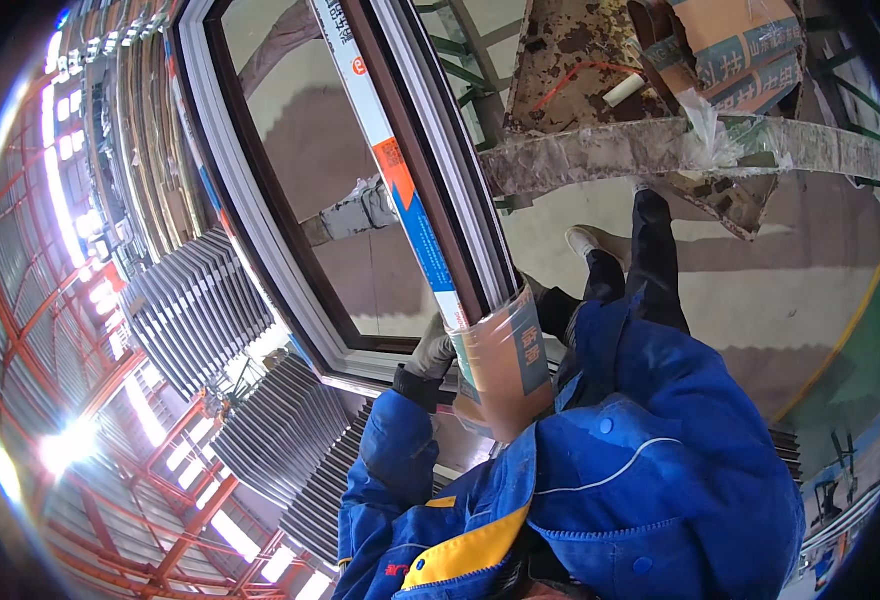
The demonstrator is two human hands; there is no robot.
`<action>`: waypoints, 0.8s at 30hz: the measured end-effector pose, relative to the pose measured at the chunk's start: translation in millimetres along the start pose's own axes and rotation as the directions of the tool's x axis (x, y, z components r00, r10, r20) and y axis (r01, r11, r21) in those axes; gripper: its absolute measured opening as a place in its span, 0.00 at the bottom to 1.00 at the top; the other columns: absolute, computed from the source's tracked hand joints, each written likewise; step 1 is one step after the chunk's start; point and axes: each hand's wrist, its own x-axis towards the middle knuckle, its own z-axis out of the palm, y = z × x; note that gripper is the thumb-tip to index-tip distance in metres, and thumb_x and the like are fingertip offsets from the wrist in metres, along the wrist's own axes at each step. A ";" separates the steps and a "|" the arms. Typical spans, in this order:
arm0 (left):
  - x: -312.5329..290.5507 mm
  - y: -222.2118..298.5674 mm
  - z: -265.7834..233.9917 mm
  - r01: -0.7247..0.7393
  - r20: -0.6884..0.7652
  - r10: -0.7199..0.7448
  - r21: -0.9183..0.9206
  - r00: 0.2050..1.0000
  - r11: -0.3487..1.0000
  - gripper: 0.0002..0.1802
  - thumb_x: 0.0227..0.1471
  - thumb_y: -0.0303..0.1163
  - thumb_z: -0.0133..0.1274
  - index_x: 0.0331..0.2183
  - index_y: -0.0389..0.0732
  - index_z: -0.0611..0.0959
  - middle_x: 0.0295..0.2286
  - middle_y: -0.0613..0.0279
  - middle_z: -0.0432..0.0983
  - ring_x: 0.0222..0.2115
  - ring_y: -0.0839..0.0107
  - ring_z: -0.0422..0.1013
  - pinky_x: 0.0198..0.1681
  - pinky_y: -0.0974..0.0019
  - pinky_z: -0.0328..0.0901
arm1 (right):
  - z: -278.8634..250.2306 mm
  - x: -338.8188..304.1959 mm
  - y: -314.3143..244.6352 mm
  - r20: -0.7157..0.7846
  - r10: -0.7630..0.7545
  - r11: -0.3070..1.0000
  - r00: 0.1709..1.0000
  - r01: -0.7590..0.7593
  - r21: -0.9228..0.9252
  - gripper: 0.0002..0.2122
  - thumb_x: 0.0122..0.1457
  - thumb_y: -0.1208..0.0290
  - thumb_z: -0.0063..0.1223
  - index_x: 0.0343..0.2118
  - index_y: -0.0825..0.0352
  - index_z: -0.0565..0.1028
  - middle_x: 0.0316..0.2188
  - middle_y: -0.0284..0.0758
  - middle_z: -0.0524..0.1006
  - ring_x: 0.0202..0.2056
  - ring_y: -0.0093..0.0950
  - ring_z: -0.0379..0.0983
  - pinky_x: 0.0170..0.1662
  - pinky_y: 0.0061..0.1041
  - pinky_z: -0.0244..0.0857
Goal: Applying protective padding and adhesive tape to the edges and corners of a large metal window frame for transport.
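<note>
A large window frame point(465, 200) of brown and pale profiles slants in front of me, with printed protective film along its face. Tan wrapping with clear film point(505, 360) covers its near corner, close to my chest. My left hand point(434, 348), in a grey glove, is closed on the frame's edge beside this wrapping; its fingertips are partly hidden. Past the frame's other side, the dark cuff point(558, 312) of my right arm shows. The frame and wrapping cover most of my right hand, so its fingers cannot be made out.
A film-wrapped rack bar point(600, 155) crosses at the far right, near a worn brown board point(585, 70) and torn cardboard point(745, 45). Stacked dark profiles point(195, 305) stand to the left. My legs and shoe point(595, 245) are on the pale floor, with a yellow line point(840, 340) at right.
</note>
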 end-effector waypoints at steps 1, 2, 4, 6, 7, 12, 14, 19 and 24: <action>0.2 0.6 1.6 -0.005 0.001 0.005 -0.005 1.000 1.000 0.61 0.36 0.57 0.76 0.63 0.34 0.67 0.57 0.58 0.71 0.56 0.67 0.68 0.60 0.61 0.64 | 3.3 -3.8 -7.8 -0.050 -0.059 0.995 0.997 0.055 -0.080 0.21 0.71 0.59 0.45 0.57 0.72 0.73 0.47 0.43 0.80 0.42 0.32 0.79 0.47 0.35 0.76; -0.7 0.3 3.0 -0.014 -0.012 0.014 -0.011 1.000 1.000 0.61 0.36 0.57 0.76 0.63 0.34 0.67 0.57 0.58 0.72 0.55 0.67 0.69 0.60 0.61 0.64 | 13.6 -10.4 -20.8 -0.048 -0.054 0.995 0.997 0.049 -0.090 0.21 0.71 0.59 0.45 0.57 0.72 0.73 0.47 0.43 0.80 0.42 0.32 0.79 0.47 0.35 0.76; 1.4 -4.0 2.7 -0.036 -0.021 0.036 -0.028 0.999 0.999 0.61 0.37 0.57 0.76 0.63 0.34 0.67 0.56 0.58 0.73 0.55 0.68 0.69 0.60 0.61 0.64 | 48.9 -33.4 -60.5 -0.249 -0.186 0.978 0.951 0.154 -0.140 0.22 0.71 0.58 0.46 0.56 0.73 0.72 0.46 0.40 0.79 0.45 0.30 0.77 0.51 0.33 0.72; 8.2 -9.5 -0.1 -0.136 0.036 0.138 -0.050 0.990 0.989 0.61 0.37 0.58 0.76 0.63 0.34 0.67 0.56 0.59 0.72 0.55 0.68 0.69 0.60 0.61 0.64 | 79.5 -69.3 -100.1 -0.384 -0.274 0.925 0.882 0.133 -0.355 0.23 0.70 0.59 0.48 0.60 0.72 0.69 0.51 0.41 0.77 0.50 0.31 0.75 0.55 0.31 0.70; 10.5 -7.0 1.5 -0.158 0.038 0.160 -0.067 0.986 0.985 0.61 0.37 0.58 0.76 0.63 0.34 0.67 0.56 0.59 0.72 0.55 0.68 0.69 0.60 0.61 0.64 | 97.2 -84.7 -118.3 -0.481 -0.382 0.840 0.789 0.080 -0.536 0.25 0.70 0.60 0.49 0.63 0.70 0.65 0.56 0.41 0.74 0.55 0.32 0.72 0.58 0.30 0.68; 32.2 -16.4 0.3 -0.257 0.101 0.257 -0.011 0.961 0.966 0.59 0.40 0.59 0.74 0.62 0.33 0.67 0.57 0.56 0.70 0.58 0.66 0.66 0.63 0.59 0.60 | 215.2 -141.4 -144.3 -0.179 -0.575 0.510 0.799 0.178 -0.842 0.29 0.63 0.69 0.61 0.63 0.76 0.63 0.54 0.42 0.74 0.54 0.30 0.72 0.58 0.29 0.67; 43.8 -27.2 -6.0 -0.385 0.125 0.378 0.036 0.917 0.922 0.57 0.43 0.60 0.70 0.63 0.31 0.67 0.58 0.53 0.70 0.59 0.63 0.65 0.63 0.59 0.59 | 251.2 -138.6 -137.4 -0.097 -0.544 0.475 0.833 0.210 -0.855 0.31 0.61 0.69 0.63 0.63 0.76 0.62 0.53 0.42 0.74 0.53 0.29 0.72 0.57 0.29 0.67; 68.4 -42.6 -20.5 -0.529 0.190 0.520 -0.001 0.833 0.848 0.58 0.43 0.63 0.69 0.62 0.31 0.68 0.58 0.51 0.70 0.60 0.61 0.65 0.62 0.58 0.62 | 274.6 -117.0 -111.5 -0.106 -0.632 0.108 0.768 -0.048 -0.993 0.32 0.53 0.65 0.72 0.56 0.71 0.65 0.47 0.38 0.77 0.47 0.25 0.74 0.51 0.28 0.69; 65.7 -20.4 -10.8 -0.434 0.146 0.442 -0.079 0.885 0.897 0.49 0.46 0.54 0.71 0.59 0.32 0.72 0.49 0.57 0.77 0.49 0.68 0.74 0.51 0.64 0.71 | 284.0 -107.4 -104.4 -0.077 -0.674 0.101 0.734 -0.012 -0.995 0.28 0.48 0.62 0.71 0.48 0.70 0.71 0.36 0.40 0.80 0.36 0.31 0.78 0.43 0.34 0.72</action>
